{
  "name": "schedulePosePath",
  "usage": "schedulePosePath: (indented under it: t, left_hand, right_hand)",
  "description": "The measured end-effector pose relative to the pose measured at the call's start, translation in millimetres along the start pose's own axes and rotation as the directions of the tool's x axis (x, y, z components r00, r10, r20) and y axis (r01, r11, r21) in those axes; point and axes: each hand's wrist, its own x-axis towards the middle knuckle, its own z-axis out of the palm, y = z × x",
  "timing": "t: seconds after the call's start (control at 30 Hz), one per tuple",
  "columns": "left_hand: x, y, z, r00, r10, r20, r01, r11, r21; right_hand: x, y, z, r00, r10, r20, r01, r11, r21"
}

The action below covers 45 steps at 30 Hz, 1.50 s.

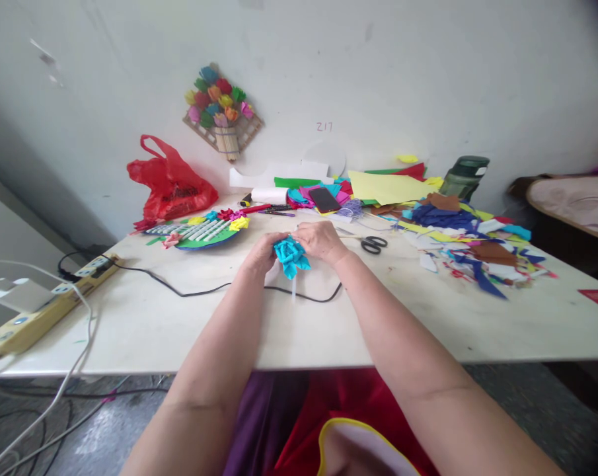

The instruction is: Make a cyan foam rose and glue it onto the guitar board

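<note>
Both my hands meet over the middle of the white table (189, 330). Between them is a crumpled turquoise paper flower (289, 255) on a thin white stick that points down toward me. My left hand (261, 252) is curled round the flower's left side. My right hand (319, 239) is closed over its top right. A black cable (180, 291) runs across the table just under my hands.
Black-handled scissors (374, 244) lie right of my right hand. Coloured paper scraps (470, 244) pile at the right, a phone (324, 199) and pens at the back. A paper flower craft (199, 231), a red bag (172, 185) and a power strip (41, 311) are at the left.
</note>
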Motion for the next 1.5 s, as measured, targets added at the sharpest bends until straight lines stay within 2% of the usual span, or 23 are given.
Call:
schedulePosePath:
  t: [0.37, 0.6, 0.77, 1.13, 1.33, 1.5]
  left_hand:
    - [0, -1, -3.9, 0.997, 0.055, 0.057, -0.057, 0.998, 0.029]
    - [-5, 4, -0.1, 0.997, 0.056, 0.044, -0.060, 0.993, 0.101]
    - [-11, 8, 5.3, 0.996, 0.048, 0.073, -0.060, 0.983, 0.174]
    - [-8, 4, -0.9, 0.990, 0.051, 0.128, -0.083, 0.962, 0.259]
    - [-7, 5, -1.6, 0.994, 0.034, 0.108, -0.059, 0.970, 0.236]
    - [-8, 6, -1.7, 0.990, 0.023, 0.139, -0.056, 0.969, 0.240]
  right_hand:
    - [-1, 0, -4, 1.000, -0.007, 0.008, 0.007, 1.000, -0.021]
    - [-4, 8, 6, 0.998, 0.032, -0.058, -0.023, 0.988, 0.154]
    - [-4, 13, 6, 0.992, 0.129, -0.014, -0.121, 0.958, 0.260]
    - [-5, 20, 7, 0.980, 0.190, 0.059, -0.199, 0.932, 0.304]
    - [-5, 18, 4, 0.976, 0.203, 0.083, -0.219, 0.937, 0.272]
    - [-5, 15, 5, 0.974, 0.208, 0.086, -0.222, 0.948, 0.230]
